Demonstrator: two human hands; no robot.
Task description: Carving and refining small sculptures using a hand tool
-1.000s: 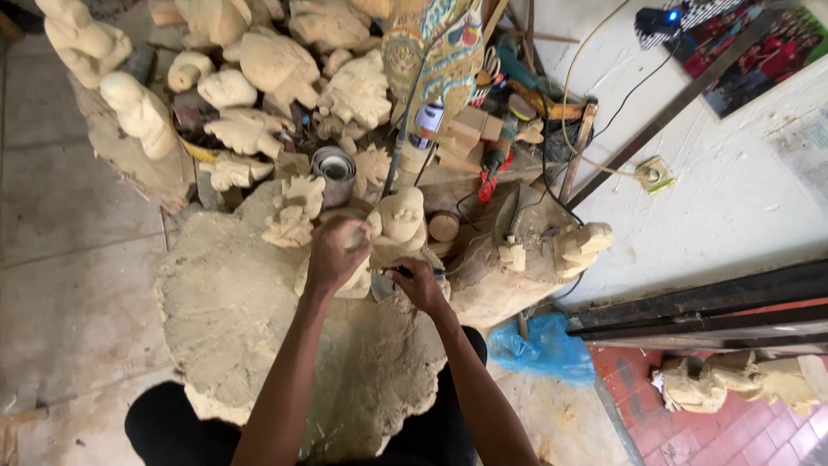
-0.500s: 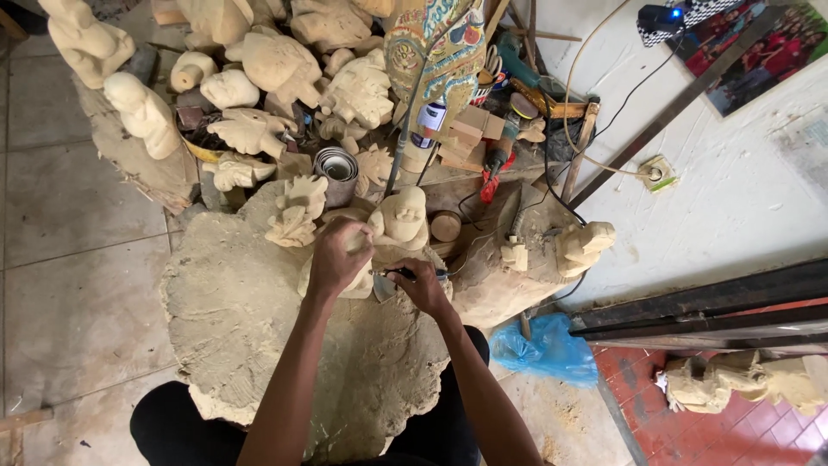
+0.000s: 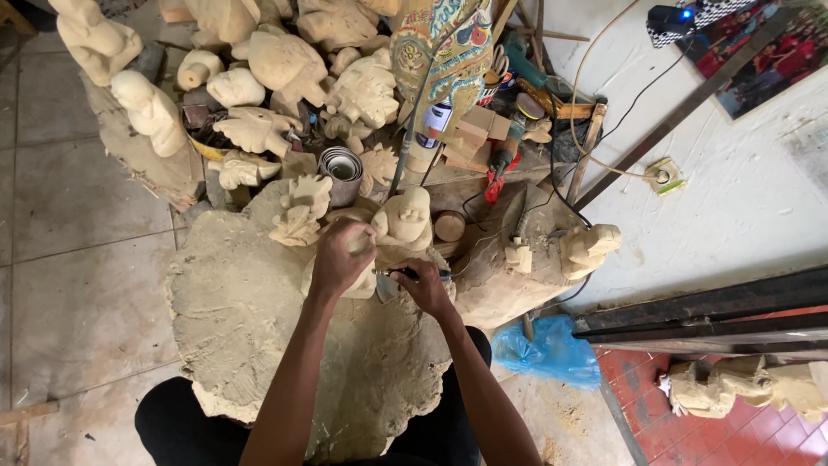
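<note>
Gripping a pale wooden figurine point(image 3: 366, 280) on the big stump point(image 3: 250, 319), the left hand point(image 3: 341, 259) steadies it; right hand point(image 3: 424, 286) fingers clamp a carving tool point(image 3: 405, 274) against it. Carving looks rough, with detail unfinished.

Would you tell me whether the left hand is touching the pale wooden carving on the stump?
Touching. The head view shows the left hand wrapped over the pale carving, fingers pressed on its top with no gap.

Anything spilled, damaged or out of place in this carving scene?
Nothing looks damaged. Pale sawdust is scattered on the floor beside a crumpled blue plastic bag, and cables trail loosely across the cluttered pale wooden carvings.
</note>
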